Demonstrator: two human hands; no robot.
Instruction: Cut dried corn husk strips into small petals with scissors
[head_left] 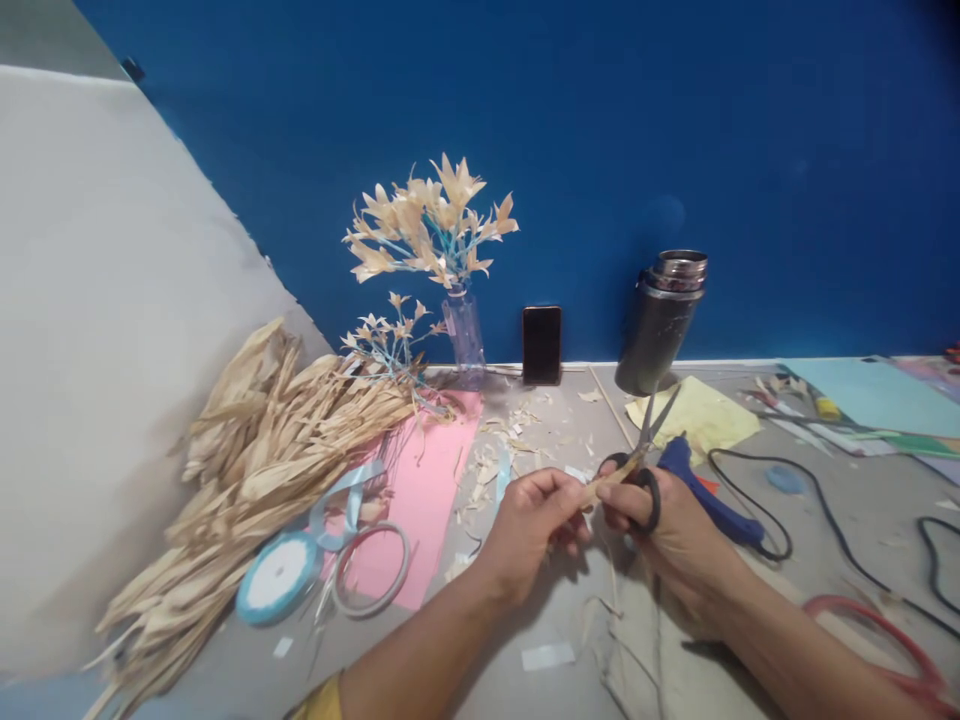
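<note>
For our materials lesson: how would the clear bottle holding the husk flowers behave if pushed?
Probably tips easily: the bottle is narrow and the flowers spread wide above it. Likely light, as it seems thin clear plastic.

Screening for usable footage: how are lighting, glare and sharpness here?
Head view: soft, even light, faint shadows under the left hand and right hand; head view darkens toward the top right corner; head view shows a small glint on the flask rim; scissors and husk strip slightly soft.
</note>
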